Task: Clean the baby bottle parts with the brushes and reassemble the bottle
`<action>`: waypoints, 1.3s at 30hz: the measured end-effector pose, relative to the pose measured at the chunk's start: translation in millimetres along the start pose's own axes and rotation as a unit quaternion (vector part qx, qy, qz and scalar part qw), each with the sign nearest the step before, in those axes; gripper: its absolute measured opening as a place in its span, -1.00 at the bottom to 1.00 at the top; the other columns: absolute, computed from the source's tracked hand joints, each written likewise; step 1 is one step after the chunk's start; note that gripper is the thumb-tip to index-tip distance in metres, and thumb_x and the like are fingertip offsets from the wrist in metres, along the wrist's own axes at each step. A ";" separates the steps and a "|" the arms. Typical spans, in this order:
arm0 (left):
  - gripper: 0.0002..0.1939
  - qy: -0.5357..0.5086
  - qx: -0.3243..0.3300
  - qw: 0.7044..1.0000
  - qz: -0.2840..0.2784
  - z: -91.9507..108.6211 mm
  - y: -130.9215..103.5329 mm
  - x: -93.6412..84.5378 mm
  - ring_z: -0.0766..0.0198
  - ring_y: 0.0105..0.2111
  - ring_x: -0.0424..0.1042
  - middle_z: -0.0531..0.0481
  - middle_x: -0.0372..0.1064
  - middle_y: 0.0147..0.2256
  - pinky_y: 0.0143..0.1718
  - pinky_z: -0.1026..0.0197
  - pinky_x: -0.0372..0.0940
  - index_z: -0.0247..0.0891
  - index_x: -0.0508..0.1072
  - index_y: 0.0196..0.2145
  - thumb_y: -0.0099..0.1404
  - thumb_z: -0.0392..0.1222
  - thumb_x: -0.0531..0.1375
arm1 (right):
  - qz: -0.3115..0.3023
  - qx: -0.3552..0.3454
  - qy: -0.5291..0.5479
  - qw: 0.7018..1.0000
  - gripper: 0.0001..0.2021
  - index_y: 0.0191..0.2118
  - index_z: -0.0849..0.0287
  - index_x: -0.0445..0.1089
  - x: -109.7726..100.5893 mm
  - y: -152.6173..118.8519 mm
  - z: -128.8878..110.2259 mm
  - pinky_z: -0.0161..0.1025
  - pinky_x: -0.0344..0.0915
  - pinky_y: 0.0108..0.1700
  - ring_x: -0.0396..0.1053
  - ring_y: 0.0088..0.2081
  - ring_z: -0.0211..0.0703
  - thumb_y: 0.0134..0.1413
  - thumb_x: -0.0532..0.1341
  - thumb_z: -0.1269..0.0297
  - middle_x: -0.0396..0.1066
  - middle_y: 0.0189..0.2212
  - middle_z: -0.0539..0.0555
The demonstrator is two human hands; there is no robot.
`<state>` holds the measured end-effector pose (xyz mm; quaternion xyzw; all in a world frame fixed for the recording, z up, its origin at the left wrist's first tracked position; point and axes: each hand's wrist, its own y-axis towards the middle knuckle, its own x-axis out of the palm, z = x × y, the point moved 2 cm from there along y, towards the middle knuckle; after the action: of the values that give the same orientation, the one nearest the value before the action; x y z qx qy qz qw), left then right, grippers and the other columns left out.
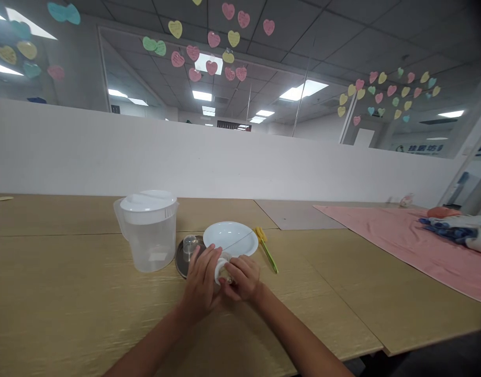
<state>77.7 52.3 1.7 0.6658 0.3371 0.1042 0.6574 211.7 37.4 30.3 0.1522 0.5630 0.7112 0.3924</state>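
Both of my hands meet over the table around a small clear piece with a white ring-shaped rim point(220, 269); its exact kind is hard to make out. My left hand point(201, 283) wraps its left side with the fingers pointing away from me. From the right, my right hand point(243, 276) grips it with bent fingers, and these cover much of it. Just beyond the hands sits a white oval dish point(240, 238). A dark round tray point(180, 262) lies partly behind my left hand, and a clear cup point(190, 244) rests on it.
A lidded clear plastic pitcher point(152, 243) stands left of the tray. Right of the dish lies a green-handled brush with a yellow head point(268, 254). Pink cloth point(389, 241) covers the right side, with bunched fabric point(456, 228) on it. A white wall point(224, 162) borders the table's back.
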 end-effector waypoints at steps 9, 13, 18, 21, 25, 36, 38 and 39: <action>-0.62 0.032 -0.001 0.999 -0.002 4.6 6.7 -4.3 0.11 -0.21 0.31 -0.20 0.41 -0.26 -0.01 -0.05 0.00 -0.38 0.29 -0.07 0.34 -0.16 -0.17 | -0.031 0.045 -0.005 0.998 -0.67 -0.51 0.14 0.14 0.0 6.9 1.9 -0.26 -0.07 -0.54 0.05 -0.60 -0.25 0.10 -0.01 0.00 0.13 -0.66 -0.03; -0.65 0.042 0.004 0.999 -0.003 1.5 5.6 -2.7 0.11 -0.19 0.30 -0.19 0.41 -0.25 0.01 -0.03 -0.01 -0.36 0.30 -0.08 0.35 -0.15 -0.14 | -0.078 0.034 0.010 0.996 -0.62 -0.56 0.13 0.09 1.7 7.8 5.9 -0.28 -0.10 -0.55 0.02 -0.62 -0.29 0.16 -0.04 0.00 0.10 -0.68 -0.06; -0.66 0.038 0.012 0.999 -0.014 -3.1 4.3 -0.3 0.13 -0.17 0.31 -0.18 0.41 -0.24 0.02 0.01 0.01 -0.35 0.30 -0.09 0.35 -0.09 -0.10 | -0.115 -0.025 0.002 0.993 -0.67 -0.57 0.15 0.11 1.4 6.8 9.0 -0.29 -0.11 -0.53 0.05 -0.61 -0.31 0.23 -0.06 0.23 0.14 -0.67 -0.06; -0.66 0.029 0.030 0.999 -0.013 -4.2 4.5 -0.3 0.14 -0.17 0.31 -0.16 0.41 -0.24 0.01 0.03 0.03 -0.34 0.30 -0.10 0.35 -0.09 -0.11 | -0.099 -0.028 0.010 0.995 -0.68 -0.56 0.15 0.11 1.5 3.8 8.5 -0.29 -0.09 -0.53 0.04 -0.61 -0.30 0.24 -0.09 0.30 0.13 -0.67 -0.06; -0.71 0.017 0.036 0.999 -0.018 -4.9 4.6 -1.5 0.14 -0.17 0.31 -0.15 0.41 -0.24 0.00 0.03 0.06 -0.32 0.29 -0.09 0.32 -0.13 -0.03 | -0.087 -0.011 0.030 0.996 -0.68 -0.54 0.14 0.11 3.0 -1.3 7.2 -0.30 -0.03 -0.53 0.04 -0.60 -0.28 0.25 -0.12 0.33 0.12 -0.68 -0.06; -0.68 0.006 0.044 0.999 -0.008 -5.5 5.9 -4.4 0.13 -0.16 0.31 -0.16 0.41 -0.25 -0.01 0.03 0.09 -0.33 0.28 -0.07 0.28 -0.10 0.02 | -0.083 0.059 0.056 0.993 -0.67 -0.54 0.15 0.12 5.6 -10.1 6.4 -0.34 0.04 -0.51 0.09 -0.60 -0.31 0.26 -0.12 0.27 0.14 -0.67 -0.07; -0.67 0.002 0.051 0.999 -0.012 -5.9 5.6 -6.5 0.11 -0.15 0.31 -0.16 0.41 -0.24 0.00 0.00 0.08 -0.33 0.28 -0.08 0.26 -0.10 0.06 | -0.073 0.047 0.055 0.995 -0.66 -0.54 0.14 0.12 5.2 -9.2 6.7 -0.33 0.04 -0.52 0.09 -0.60 -0.31 0.26 -0.12 0.24 0.14 -0.68 -0.07; -0.66 -0.003 0.053 0.998 -0.015 -6.2 5.4 -7.8 0.10 -0.13 0.30 -0.17 0.41 -0.24 0.01 -0.01 0.08 -0.33 0.28 -0.08 0.24 -0.10 0.07 | -0.065 0.034 0.050 0.996 -0.65 -0.54 0.14 0.12 4.6 -8.7 7.2 -0.33 0.04 -0.52 0.09 -0.60 -0.31 0.26 -0.13 0.22 0.15 -0.68 -0.06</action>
<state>69.9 53.2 9.8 0.6952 0.3499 0.0745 0.6235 216.8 46.1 23.5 0.0924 0.6142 0.6716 0.4039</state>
